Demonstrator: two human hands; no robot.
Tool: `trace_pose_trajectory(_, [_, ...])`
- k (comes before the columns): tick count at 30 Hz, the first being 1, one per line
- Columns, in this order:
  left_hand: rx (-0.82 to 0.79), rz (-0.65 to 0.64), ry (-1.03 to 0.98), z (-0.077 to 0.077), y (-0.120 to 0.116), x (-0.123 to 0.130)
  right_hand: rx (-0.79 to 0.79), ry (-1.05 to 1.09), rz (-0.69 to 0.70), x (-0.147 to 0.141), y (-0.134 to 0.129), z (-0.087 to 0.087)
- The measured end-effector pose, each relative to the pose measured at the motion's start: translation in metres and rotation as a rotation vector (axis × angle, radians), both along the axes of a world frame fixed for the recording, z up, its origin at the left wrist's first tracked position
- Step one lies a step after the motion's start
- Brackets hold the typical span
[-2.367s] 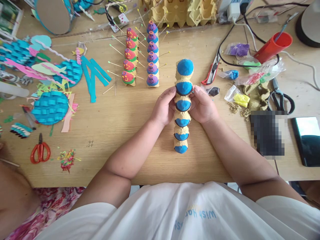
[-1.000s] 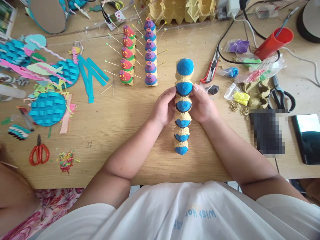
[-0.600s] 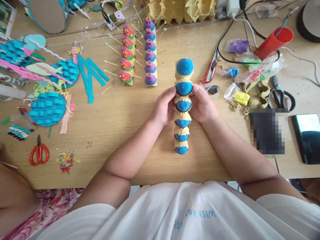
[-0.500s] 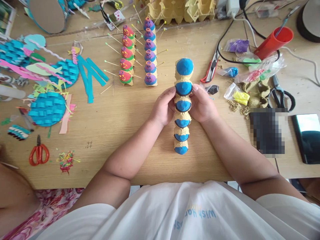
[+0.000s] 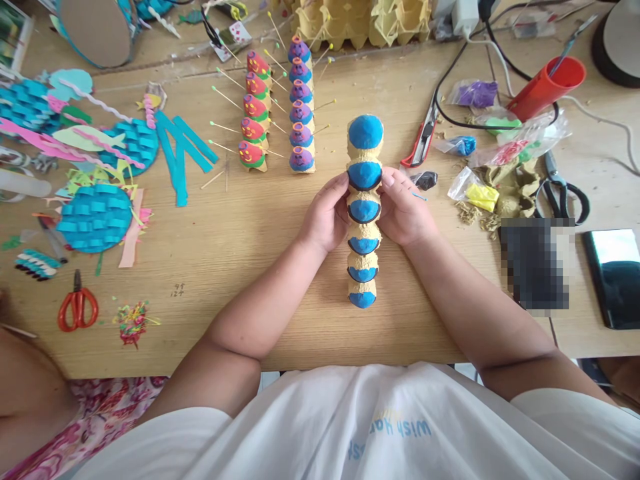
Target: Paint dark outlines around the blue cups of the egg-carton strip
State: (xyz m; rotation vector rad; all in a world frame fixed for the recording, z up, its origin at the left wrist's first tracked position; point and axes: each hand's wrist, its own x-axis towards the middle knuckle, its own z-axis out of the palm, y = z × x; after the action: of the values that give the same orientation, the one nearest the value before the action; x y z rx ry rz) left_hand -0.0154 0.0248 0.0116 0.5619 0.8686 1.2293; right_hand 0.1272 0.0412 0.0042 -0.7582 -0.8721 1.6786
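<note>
A strip of egg carton cups (image 5: 365,247) points away from me, its several bumps capped with blue clay. Dark thin bands edge most of the caps; the farthest cap shows none. My left hand (image 5: 327,213) grips the strip's left side near the second cup from the far end. Opposite it, my right hand (image 5: 405,208) pinches the right side at the same cup. Both thumbs lie along the edges, and the other fingers are partly hidden beneath. Beyond stand a strip of red and green clay faces (image 5: 254,113) and a strip of purple ones (image 5: 301,110), with pins stuck in their sides.
To the right lie a red utility knife (image 5: 423,137), clay packets (image 5: 483,197), black-handled scissors (image 5: 563,193), a red cup (image 5: 550,83) and a phone (image 5: 613,277). Leftward are woven blue discs (image 5: 95,219), paper strips (image 5: 173,157) and red scissors (image 5: 78,310). Another person's arm (image 5: 30,393) shows at lower left.
The far end of the blue-capped strip has shifted slightly left and its far cups look a little bigger. Both hands keep their hold.
</note>
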Motion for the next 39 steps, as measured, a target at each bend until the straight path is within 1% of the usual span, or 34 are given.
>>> trace_pose_trajectory(3, [0.0,0.004,0.018,0.0002,0.0001,0.0004,0.001,-0.005,-0.013,-0.0011,-0.0002,0.0013])
trace_pose_trajectory(8, [-0.052,-0.006,0.005,0.0027,0.0001,0.0,-0.006,-0.007,-0.007,-0.0016,-0.0015,0.005])
trace_pose_trajectory(13, [-0.118,0.044,-0.035,0.0021,0.0017,-0.0018,0.004,0.014,0.031,-0.0011,-0.0031,0.0073])
trace_pose_trajectory(16, [-0.127,0.053,-0.086,0.001,0.0016,-0.0022,0.003,0.027,0.027,-0.0011,-0.003,0.0063])
trace_pose_trajectory(18, [-0.131,0.056,-0.083,0.0011,0.0009,-0.0022,-0.002,0.024,0.02,-0.0012,-0.0027,0.0055])
trace_pose_trajectory(21, [-0.114,0.048,-0.038,0.0009,0.0004,-0.0019,-0.004,0.025,0.018,-0.0013,-0.0023,0.0049])
trace_pose_trajectory(27, [-0.035,0.013,0.027,-0.0047,0.0021,-0.0014,-0.021,0.02,-0.027,-0.0016,-0.0023,0.0035])
trace_pose_trajectory(30, [-0.041,0.006,0.058,-0.003,0.0009,-0.0012,-0.035,0.006,-0.034,-0.0011,-0.0029,0.0054])
trace_pose_trajectory(35, [-0.026,-0.002,0.014,0.0012,-0.0011,-0.0017,-0.028,-0.009,-0.005,0.0008,-0.0049,0.0094])
trace_pose_trajectory(39, [-0.008,0.014,0.022,-0.0004,-0.0003,-0.0016,-0.02,-0.034,-0.049,0.0009,-0.0053,0.0081])
